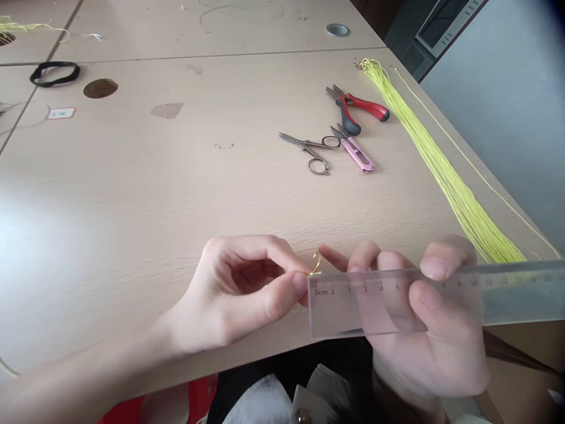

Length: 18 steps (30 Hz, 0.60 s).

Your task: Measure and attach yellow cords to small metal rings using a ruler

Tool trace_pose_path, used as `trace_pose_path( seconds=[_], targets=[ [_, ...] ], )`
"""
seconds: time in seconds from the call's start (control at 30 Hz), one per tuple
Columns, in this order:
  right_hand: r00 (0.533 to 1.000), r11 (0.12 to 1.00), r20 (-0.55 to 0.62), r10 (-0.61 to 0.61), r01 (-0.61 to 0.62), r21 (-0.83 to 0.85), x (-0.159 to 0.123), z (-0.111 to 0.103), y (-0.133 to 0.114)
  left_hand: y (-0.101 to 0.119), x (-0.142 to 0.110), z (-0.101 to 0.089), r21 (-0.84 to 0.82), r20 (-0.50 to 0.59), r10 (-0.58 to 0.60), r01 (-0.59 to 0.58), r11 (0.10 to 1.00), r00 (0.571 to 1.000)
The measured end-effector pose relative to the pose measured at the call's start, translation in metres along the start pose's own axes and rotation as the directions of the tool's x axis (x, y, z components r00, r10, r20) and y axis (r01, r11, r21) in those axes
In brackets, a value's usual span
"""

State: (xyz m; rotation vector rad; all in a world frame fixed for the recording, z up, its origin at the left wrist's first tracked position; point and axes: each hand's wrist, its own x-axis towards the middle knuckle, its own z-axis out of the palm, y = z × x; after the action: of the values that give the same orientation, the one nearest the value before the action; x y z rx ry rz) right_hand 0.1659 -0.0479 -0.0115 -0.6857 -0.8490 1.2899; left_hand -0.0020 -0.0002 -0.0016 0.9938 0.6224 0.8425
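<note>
My left hand [241,291] is closed in a pinch on a thin gold wire end [315,265] that curls up at the zero mark of a clear plastic ruler [507,294]. My right hand [419,318] grips that ruler, fingers behind it and thumb on its front face, holding it level over the near edge of the table [176,194]. The two hands almost touch at the ruler's left end. Whether a cord runs along the ruler is hidden.
A bundle of yellow cords [445,176] lies along the table's right edge. Red-handled pliers [359,109], small steel scissors [311,150] and pink thread snips [357,152] lie beyond my hands. A black loop [55,73] and a round cable hole [100,88] sit far left.
</note>
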Motion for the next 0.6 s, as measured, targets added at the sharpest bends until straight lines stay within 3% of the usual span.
trace_pose_path(
  seconds=[0.6],
  targets=[
    [1.000, 1.000, -0.016, 0.002, -0.002, 0.002, 0.0010, 0.0019, 0.0006, 0.0021, -0.0022, -0.0005, 0.004, 0.048, 0.005, -0.005, 1.000, 0.999]
  ],
)
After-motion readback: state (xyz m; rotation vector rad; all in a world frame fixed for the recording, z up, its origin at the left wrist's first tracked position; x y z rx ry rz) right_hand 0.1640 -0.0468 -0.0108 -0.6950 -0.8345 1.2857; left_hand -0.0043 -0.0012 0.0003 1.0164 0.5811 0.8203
